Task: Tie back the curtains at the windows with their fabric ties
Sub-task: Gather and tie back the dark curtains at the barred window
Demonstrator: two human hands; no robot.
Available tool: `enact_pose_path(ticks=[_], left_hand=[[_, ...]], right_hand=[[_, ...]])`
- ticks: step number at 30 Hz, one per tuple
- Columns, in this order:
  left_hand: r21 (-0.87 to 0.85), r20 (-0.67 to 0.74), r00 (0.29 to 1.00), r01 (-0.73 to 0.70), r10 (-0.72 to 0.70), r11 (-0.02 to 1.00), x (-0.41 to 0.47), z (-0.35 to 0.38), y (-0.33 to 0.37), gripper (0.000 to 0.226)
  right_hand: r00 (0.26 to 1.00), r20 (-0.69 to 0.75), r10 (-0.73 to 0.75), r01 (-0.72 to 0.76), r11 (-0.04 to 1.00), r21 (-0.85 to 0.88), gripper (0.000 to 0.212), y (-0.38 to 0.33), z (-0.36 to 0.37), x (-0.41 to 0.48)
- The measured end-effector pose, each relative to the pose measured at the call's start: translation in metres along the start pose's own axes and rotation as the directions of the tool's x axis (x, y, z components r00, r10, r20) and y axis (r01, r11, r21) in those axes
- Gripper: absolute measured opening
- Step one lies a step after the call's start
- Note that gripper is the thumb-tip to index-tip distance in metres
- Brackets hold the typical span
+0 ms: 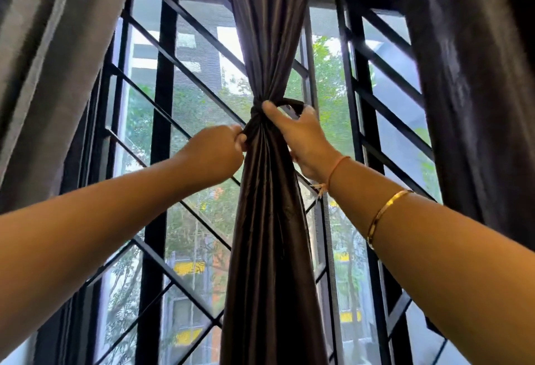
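Observation:
A dark brown satin curtain (269, 219) hangs gathered in the middle of the window. A fabric tie (256, 117) of the same dark cloth cinches it at mid height. My left hand (217, 153) pinches the tie's left end, just left of the gathered cloth. My right hand (301, 138) presses against the curtain's right side, thumb on the knot, fingers hooked through a loop of the tie (292, 104) that arches above them. The rest of the tie is hidden behind the hands and the folds.
A grey curtain (49, 54) hangs at the left and a dark curtain (474, 75) at the right. Behind them stands the black window frame with diagonal bars (162, 138); trees and buildings show through the glass.

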State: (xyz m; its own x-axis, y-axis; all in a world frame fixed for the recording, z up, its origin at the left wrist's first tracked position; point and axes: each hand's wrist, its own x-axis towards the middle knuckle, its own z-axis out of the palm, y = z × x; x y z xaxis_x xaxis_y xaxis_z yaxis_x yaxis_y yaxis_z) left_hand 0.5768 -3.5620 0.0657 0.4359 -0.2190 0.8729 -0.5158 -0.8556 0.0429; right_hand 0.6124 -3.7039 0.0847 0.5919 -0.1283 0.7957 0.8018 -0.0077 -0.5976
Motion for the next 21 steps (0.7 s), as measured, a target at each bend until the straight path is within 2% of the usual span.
enact_pose_path(ticks=[2,4,6,7,9,11,12,14,16,17,18,19,21], left_hand=[[-0.235,0.093,0.993,0.100,-0.080,0.967,0.001,0.007,0.000,0.023],[-0.465,0.187,0.971,0.219,-0.147,0.857,0.001,0.011,0.001,0.026],[-0.531,0.229,0.957,0.274,-0.176,0.801,0.003,0.016,0.002,0.025],[-0.501,0.205,0.960,0.269,-0.189,0.823,0.005,0.018,0.003,0.022],[-0.360,0.045,0.975,0.218,-0.217,0.907,0.008,0.025,0.006,0.016],[-0.254,-0.120,0.972,0.166,-0.201,0.953,0.007,0.030,0.013,0.030],[-0.192,-0.193,0.972,0.099,-0.137,0.976,0.005,0.032,0.018,0.042],[0.110,-0.311,0.944,-0.078,0.109,0.991,-0.002,0.033,0.029,0.057],[0.433,-0.295,0.856,-0.276,0.424,0.858,-0.004,0.031,0.037,0.055],[0.517,-0.239,0.813,-0.356,0.531,0.778,-0.003,0.029,0.043,0.051],[0.559,-0.198,0.780,-0.408,0.593,0.722,-0.002,0.031,0.050,0.049],[0.552,-0.168,0.782,-0.430,0.601,0.714,0.000,0.031,0.058,0.048],[0.485,-0.130,0.826,-0.430,0.549,0.761,0.004,0.034,0.079,0.050]], right_hand=[[0.999,0.023,-0.027,0.028,0.998,-0.049,0.066,0.005,-0.003,0.000],[0.998,0.013,-0.057,0.058,0.991,-0.117,0.045,0.008,-0.009,0.001],[0.995,-0.015,-0.094,0.090,0.981,-0.173,0.039,0.010,-0.012,0.002],[0.993,-0.019,-0.112,0.106,0.973,-0.204,0.037,0.009,-0.013,0.001],[0.990,-0.021,-0.138,0.128,0.957,-0.260,0.036,0.007,-0.015,-0.001],[0.990,0.001,-0.144,0.137,0.940,-0.313,0.035,0.004,-0.018,-0.005],[0.991,0.018,-0.134,0.132,0.932,-0.339,0.034,0.002,-0.019,-0.007],[0.993,0.069,-0.100,0.118,0.921,-0.370,0.027,-0.002,-0.025,-0.012],[0.989,0.121,-0.086,0.126,0.918,-0.376,0.017,-0.008,-0.035,-0.016],[0.985,0.146,-0.092,0.144,0.906,-0.399,0.014,-0.011,-0.042,-0.017],[0.981,0.166,-0.103,0.168,0.877,-0.449,0.015,-0.014,-0.052,-0.017],[0.977,0.181,-0.112,0.190,0.842,-0.506,0.019,-0.019,-0.061,-0.017],[0.975,0.176,-0.132,0.212,0.783,-0.585,0.029,-0.028,-0.081,-0.015]])
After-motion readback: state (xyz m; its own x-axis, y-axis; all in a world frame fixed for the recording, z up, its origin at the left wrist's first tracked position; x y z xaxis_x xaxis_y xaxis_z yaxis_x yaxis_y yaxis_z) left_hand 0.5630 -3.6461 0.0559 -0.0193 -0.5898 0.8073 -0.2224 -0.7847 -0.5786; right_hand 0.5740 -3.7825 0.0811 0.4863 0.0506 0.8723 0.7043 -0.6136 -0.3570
